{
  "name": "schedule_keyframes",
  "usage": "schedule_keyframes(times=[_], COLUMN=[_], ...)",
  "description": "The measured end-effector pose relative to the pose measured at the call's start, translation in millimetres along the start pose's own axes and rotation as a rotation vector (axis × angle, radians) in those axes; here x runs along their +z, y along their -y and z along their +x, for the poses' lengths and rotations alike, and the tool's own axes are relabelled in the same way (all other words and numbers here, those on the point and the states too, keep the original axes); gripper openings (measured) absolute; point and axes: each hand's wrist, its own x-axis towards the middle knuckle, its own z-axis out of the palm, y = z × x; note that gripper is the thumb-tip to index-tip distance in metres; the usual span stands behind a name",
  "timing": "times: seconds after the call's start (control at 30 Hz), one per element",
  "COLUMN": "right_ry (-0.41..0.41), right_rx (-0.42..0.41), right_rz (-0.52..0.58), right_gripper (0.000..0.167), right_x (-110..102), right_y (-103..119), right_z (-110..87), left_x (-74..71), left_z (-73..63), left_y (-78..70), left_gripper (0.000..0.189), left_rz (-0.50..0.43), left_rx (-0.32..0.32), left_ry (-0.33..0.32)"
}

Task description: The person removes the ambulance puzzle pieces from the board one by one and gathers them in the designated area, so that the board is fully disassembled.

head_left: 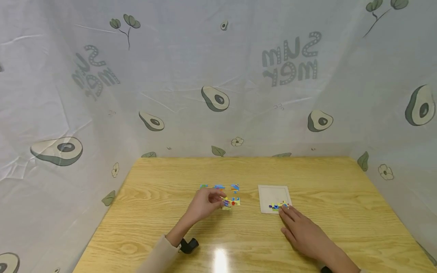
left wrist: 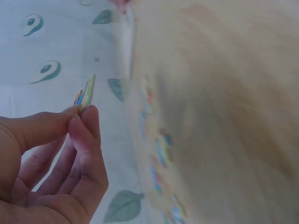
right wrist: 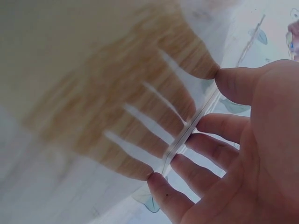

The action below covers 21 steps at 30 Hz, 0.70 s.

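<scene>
My left hand [head_left: 204, 204] pinches a small colourful jigsaw piece [left wrist: 86, 93] between thumb and fingertips, tilted above the wooden table. Below and around that hand lie several loose jigsaw pieces [head_left: 235, 187], mostly blue, yellow and red. Over on the right is a pale square puzzle tray [head_left: 266, 192], with a few joined pieces [head_left: 275, 207] along its near edge. My right hand [head_left: 305, 233] rests with fairly straight fingers at the tray's near right corner. In the right wrist view its fingertips [right wrist: 180, 161] touch the tray's edge.
The wooden table [head_left: 153, 212] carries the tray and pieces. A white curtain [head_left: 184, 76] printed with avocados hangs along its back and sides. A black wrist-worn device [head_left: 189, 245] sits beneath the left wrist.
</scene>
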Motion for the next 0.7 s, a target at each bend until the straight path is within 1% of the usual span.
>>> schedule_keyframes(times=[0.17,0.33,0.5,0.7], right_ry=[-0.004,-0.009,-0.029,-0.019], right_rx=[-0.003,-0.016,-0.018,-0.015], right_rz=[0.0,-0.002,-0.009,-0.001], right_gripper=[0.05,0.05,0.05,0.051], right_x=[-0.5,0.7,0.5,-0.7], right_y=[0.1,-0.6,-1.1,-1.5], right_z=[0.9,0.3,0.5,0.5], left_x=[-8.7,-16.2,-21.5,-25.3], left_z=[-15.1,-28.5,-34.3,-39.3], left_y=[17.8,29.5,35.3,44.2], left_gripper=[0.019,0.017,0.015,0.015], left_rz=[0.027,0.037,0.053,0.076], left_rx=[-0.017,-0.059,-0.092,-0.124], left_ry=[-0.006,-0.019,-0.033,-0.046])
